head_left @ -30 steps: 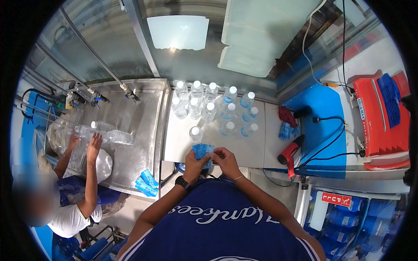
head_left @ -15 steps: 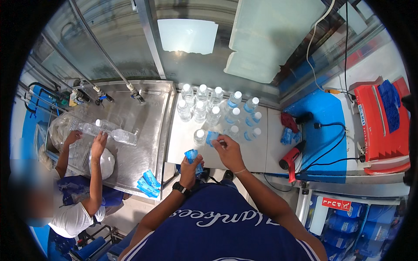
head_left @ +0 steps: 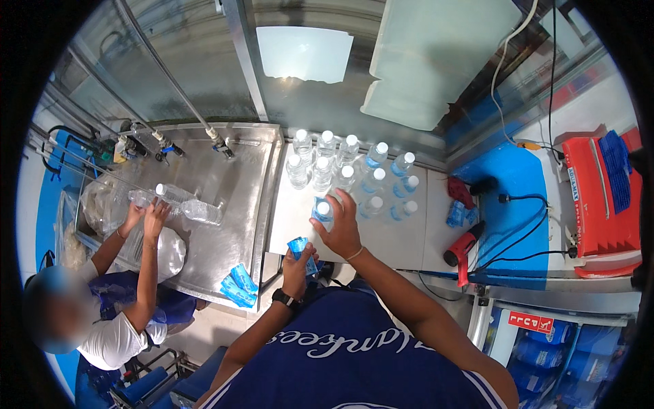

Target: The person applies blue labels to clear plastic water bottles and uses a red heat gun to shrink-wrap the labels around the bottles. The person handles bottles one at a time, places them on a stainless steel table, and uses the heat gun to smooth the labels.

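My left hand (head_left: 295, 271) is closed on a small stack of blue labels (head_left: 298, 246), held off the near edge of the white counter. My right hand (head_left: 343, 233) curves round the nearest water bottle (head_left: 323, 208), thumb on the near side and fingers on the far side. A blue label shows around this upright bottle below its white cap, partly covered by my fingers. Beyond it stand several unlabelled clear bottles (head_left: 321, 174). Farther right are several bottles with blue labels (head_left: 373, 179), also upright and capped.
At the left, a co-worker's hands (head_left: 155, 217) handle clear bottles over a steel sink (head_left: 235, 198). More blue labels (head_left: 238, 286) lie on its near corner. On the right are a red heat gun (head_left: 464, 251), black cables (head_left: 524, 198) and a red container (head_left: 599, 218).
The blue label in my right hand has gone from beside the nearest bottle to around it. My right hand has moved left and spread around that bottle. My left hand still holds the stack.
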Demonstrator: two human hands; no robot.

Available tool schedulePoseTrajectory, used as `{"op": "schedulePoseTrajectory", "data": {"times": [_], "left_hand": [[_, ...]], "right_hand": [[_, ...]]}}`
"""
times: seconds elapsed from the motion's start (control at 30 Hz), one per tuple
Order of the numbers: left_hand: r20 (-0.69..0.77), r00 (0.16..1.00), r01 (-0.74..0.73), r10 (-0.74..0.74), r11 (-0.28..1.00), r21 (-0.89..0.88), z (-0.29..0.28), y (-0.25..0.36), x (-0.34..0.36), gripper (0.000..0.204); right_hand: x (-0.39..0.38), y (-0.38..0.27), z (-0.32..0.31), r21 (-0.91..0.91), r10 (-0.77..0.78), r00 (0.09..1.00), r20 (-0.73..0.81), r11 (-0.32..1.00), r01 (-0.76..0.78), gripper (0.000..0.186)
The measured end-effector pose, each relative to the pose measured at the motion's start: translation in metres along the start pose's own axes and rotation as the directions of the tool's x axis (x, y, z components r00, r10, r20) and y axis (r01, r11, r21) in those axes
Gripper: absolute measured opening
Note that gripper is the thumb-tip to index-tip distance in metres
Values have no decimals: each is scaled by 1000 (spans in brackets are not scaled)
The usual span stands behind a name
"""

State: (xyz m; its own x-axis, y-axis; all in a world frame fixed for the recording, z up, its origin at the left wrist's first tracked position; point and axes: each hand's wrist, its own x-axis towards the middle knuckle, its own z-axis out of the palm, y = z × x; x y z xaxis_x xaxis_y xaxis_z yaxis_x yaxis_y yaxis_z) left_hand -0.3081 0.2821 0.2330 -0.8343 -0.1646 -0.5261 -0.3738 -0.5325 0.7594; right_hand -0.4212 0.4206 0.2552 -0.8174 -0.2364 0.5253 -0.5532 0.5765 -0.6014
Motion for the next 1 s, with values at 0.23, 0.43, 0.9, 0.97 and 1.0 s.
{"op": "schedulePoseTrajectory", "data": {"times": [0.23, 0.43, 0.9, 0.97, 1.0], "left_hand": [[2, 1000, -23, 23, 1000, 2, -6, -1, 4, 29], [-12, 999, -35, 35, 999, 9, -9, -3, 4, 31], [123, 992, 32, -10, 983, -179, -10, -6, 11, 33], [138, 990, -13, 29, 993, -119, -2, -3, 12, 34], [142, 989, -15, 32, 993, -117, 1, -1, 14, 34]], "right_hand": [[-9, 7, 19, 147, 159, 987, -15, 977, -155, 77], [-35, 28, 31, 105, 249, 963, 102, 960, -259, 92], [-56, 58, 57, 100, 563, 824, -63, 825, -557, 82], [-54, 62, 59, 118, 601, 794, -90, 798, -591, 84], [-54, 61, 59, 131, 594, 799, -96, 803, -581, 85]]}}
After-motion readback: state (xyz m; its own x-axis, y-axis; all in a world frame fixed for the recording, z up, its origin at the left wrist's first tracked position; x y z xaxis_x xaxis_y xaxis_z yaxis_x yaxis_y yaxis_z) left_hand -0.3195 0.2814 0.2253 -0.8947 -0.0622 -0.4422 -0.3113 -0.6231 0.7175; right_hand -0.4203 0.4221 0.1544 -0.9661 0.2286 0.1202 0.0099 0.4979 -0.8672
